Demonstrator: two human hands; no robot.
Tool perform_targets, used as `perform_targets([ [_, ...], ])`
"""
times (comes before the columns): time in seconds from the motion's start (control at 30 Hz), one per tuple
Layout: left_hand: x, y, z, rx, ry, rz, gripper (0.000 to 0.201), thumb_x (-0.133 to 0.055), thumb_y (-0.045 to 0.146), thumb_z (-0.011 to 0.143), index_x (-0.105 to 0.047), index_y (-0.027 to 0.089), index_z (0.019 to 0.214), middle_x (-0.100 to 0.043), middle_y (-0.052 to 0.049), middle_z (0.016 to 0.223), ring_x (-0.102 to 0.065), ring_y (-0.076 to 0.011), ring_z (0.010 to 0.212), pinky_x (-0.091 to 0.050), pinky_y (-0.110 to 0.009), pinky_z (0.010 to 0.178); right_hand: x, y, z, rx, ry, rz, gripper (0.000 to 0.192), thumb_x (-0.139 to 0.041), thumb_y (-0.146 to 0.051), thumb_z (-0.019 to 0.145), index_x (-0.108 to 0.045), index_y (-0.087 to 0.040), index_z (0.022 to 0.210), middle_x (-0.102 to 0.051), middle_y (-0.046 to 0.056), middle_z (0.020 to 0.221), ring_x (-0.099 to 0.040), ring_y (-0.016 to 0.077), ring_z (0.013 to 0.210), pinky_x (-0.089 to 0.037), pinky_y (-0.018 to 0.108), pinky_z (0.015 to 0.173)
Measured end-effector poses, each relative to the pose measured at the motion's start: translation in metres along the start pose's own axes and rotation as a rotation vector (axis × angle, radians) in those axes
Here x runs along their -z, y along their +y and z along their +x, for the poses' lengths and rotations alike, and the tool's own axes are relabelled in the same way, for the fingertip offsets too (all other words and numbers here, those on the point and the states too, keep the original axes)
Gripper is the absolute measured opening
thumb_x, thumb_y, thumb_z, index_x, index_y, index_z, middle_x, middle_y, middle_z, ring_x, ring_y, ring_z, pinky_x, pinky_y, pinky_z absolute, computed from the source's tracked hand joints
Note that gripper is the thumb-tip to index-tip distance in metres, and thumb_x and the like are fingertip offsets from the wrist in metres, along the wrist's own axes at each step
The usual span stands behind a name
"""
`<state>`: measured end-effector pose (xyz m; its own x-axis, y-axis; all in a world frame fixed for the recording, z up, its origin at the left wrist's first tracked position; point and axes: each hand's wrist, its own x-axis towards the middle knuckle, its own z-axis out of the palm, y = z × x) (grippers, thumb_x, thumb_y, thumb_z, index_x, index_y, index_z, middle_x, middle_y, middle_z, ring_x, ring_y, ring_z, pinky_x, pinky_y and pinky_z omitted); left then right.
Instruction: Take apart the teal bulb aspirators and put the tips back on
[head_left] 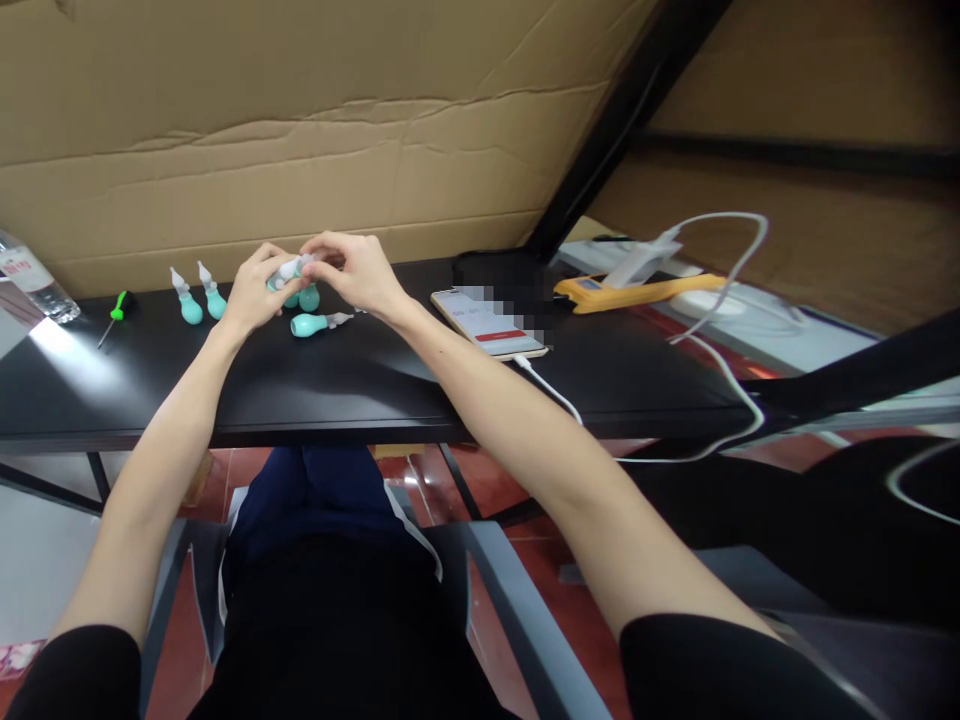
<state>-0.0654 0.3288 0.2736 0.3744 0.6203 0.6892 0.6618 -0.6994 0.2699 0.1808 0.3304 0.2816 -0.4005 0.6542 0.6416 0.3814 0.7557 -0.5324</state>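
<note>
Lying between fingers (322,272) of left hand (253,292) and right hand (358,272), a teal bulb (287,272).

Your black table (360,385) bore things around your left hand (256,290) and right hand (358,268).
Just left of your left hand stood two teal bulbs (191,308) with clear nozzles; farther left lay a green-handled screwdriver (118,307), and farthest out was a clear bottle (37,278). Another nozzled bulb (306,325) lay sideways, nearer you than your hands, beside more teal they partly hid. To the right of your right hand lay a phone (487,320), a white cable (553,388) at its near end.
</note>
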Motion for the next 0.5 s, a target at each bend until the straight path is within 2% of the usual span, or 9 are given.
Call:
perform_targets([
  [0.1, 0.001, -0.002, -0.001, 0.007, -0.068, -0.042, 0.092, -0.057, 0.106, 0.107, -0.088, 0.022, 0.127, -0.082, -0.014, 0.12, -0.083, -0.0249, 0.092, -0.072, -0.036, 0.081, 0.0, 0.0, 0.0, -0.017, -0.01, 0.016, 0.042, -0.079, -0.052, 0.115, -0.086, -0.028, 0.148, -0.093, 0.008, 0.116, -0.088, 0.0365, 0.112, -0.069, 0.058, 0.113],
  [0.27, 0.005, 0.001, -0.002, -0.043, -0.081, -0.031, 0.091, -0.054, 0.105, 0.109, -0.088, 0.022, 0.128, -0.081, -0.015, 0.12, -0.083, -0.0266, 0.094, -0.071, -0.038, 0.079, -0.001, 0.007, 0.002, 0.012, -0.02, 0.04, 0.038, -0.072, -0.052, 0.118, -0.09, -0.028, 0.141, -0.093, 0.008, 0.116, -0.088, 0.0358, 0.109, -0.07, 0.057, 0.11],
  [0.5, 0.009, 0.006, -0.003, -0.017, -0.137, -0.113, 0.085, -0.062, 0.102, 0.109, -0.086, 0.023, 0.13, -0.082, -0.012, 0.123, -0.075, -0.0149, 0.068, -0.056, -0.028, 0.059, -0.003, 0.014, 0.003, 0.109, -0.023, -0.052, 0.038, -0.068, -0.045, 0.119, -0.092, -0.024, 0.139, -0.093, 0.008, 0.114, -0.086, 0.0347, 0.112, -0.065, 0.055, 0.114],
])
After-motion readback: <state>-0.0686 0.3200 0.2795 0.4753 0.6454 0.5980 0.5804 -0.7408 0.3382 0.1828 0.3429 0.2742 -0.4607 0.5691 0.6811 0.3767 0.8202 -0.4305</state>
